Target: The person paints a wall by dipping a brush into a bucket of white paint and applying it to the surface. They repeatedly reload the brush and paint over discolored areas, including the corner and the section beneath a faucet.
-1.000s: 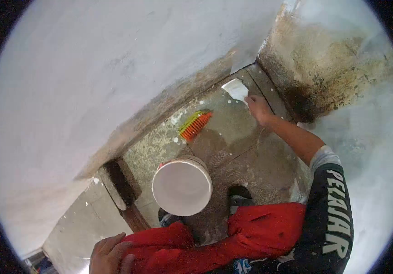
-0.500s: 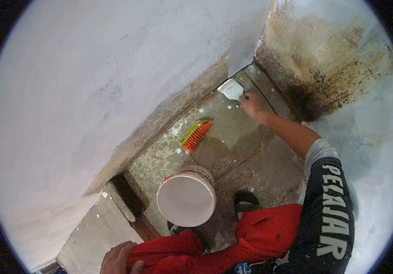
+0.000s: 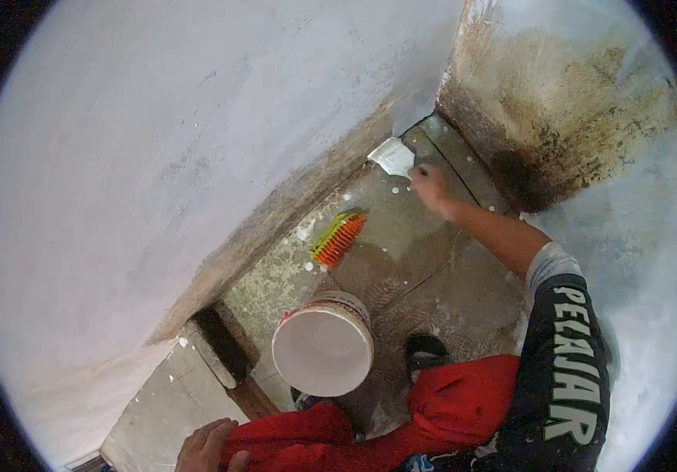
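Note:
My right hand [image 3: 431, 187] is closed around the handle of a wide paintbrush [image 3: 392, 157], whose head is covered in white. The brush head reaches the foot of the left wall, close to the corner; most of its handle is hidden in my fingers. Resting on my left knee, over the red trousers [image 3: 291, 429], is my left hand [image 3: 206, 447], holding nothing, its fingers laid out on the cloth. Between my feet and the wall stands a bucket [image 3: 322, 352], pale inside, with red smears on its rim.
A scrubbing brush [image 3: 339, 238] with orange bristles and a yellow-green body lies on the wet, white-spotted floor [image 3: 425, 244]. The left wall [image 3: 157, 157] has a brown, stained lower edge. Dark stains cover the right wall [image 3: 566, 126]. A raised ledge [image 3: 211, 346] stands at lower left.
My right hand and the paintbrush have shifted slightly left along the foot of the wall. My left hand remains on the knee.

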A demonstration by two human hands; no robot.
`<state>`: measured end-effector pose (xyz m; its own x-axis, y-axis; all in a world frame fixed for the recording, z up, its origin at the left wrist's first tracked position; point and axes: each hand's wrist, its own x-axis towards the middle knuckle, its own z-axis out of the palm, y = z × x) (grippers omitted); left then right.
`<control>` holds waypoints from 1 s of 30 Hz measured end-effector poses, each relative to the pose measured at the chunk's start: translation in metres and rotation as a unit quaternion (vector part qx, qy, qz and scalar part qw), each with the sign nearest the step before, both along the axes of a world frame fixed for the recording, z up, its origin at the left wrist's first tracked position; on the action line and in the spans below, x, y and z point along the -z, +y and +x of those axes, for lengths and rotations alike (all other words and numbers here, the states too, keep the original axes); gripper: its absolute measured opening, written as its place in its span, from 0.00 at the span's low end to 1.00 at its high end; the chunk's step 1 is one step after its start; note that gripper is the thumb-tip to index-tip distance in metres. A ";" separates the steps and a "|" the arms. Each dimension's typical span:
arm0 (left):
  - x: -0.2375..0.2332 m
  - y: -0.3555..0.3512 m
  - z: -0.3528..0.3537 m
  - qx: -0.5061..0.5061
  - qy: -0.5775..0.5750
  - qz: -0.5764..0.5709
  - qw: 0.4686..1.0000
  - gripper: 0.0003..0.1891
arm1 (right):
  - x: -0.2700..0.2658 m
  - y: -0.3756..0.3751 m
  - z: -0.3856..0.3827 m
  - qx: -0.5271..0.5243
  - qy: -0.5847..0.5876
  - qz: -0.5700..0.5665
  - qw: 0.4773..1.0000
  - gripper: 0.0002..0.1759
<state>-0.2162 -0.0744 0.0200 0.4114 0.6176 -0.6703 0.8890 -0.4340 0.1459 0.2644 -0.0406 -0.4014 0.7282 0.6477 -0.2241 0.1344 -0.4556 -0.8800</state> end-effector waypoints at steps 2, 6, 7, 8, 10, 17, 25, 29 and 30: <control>0.000 -0.002 -0.001 -0.006 -0.001 0.008 1.000 0.22 | -0.022 -0.005 -0.005 0.007 0.013 -0.005 1.000 0.17; -0.001 -0.001 0.002 -0.020 -0.008 -0.005 1.000 0.22 | -0.023 -0.004 -0.003 0.022 0.001 -0.073 0.997 0.18; 0.000 -0.001 0.000 -0.011 -0.013 0.000 1.000 0.22 | -0.014 -0.003 0.000 0.022 0.001 -0.073 0.997 0.18; 0.001 -0.001 -0.001 -0.003 -0.019 0.006 1.000 0.21 | 0.000 -0.001 0.003 0.028 -0.029 -0.087 0.995 0.18; -0.001 -0.002 0.001 -0.006 -0.023 0.008 1.000 0.21 | 0.018 0.002 0.009 0.033 -0.059 -0.099 0.993 0.19; -0.002 -0.003 0.000 -0.021 -0.018 0.007 1.000 0.21 | 0.053 0.017 0.019 0.053 -0.066 -0.076 0.994 0.19; -0.003 -0.002 0.007 -0.022 -0.007 0.005 1.000 0.21 | -0.020 -0.008 0.013 0.003 0.041 -0.020 0.999 0.21; -0.001 -0.001 0.005 -0.007 -0.013 0.008 1.000 0.21 | -0.022 -0.008 0.017 -0.023 0.042 -0.079 0.996 0.23; -0.001 -0.002 0.005 -0.007 -0.013 0.008 1.000 0.21 | -0.020 -0.006 0.017 -0.022 0.043 -0.084 0.995 0.24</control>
<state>-0.2112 -0.0759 0.0209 0.4198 0.6344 -0.6490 0.8911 -0.4239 0.1620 0.2814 -0.0463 -0.3819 0.6729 0.6274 -0.3919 0.0857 -0.5923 -0.8012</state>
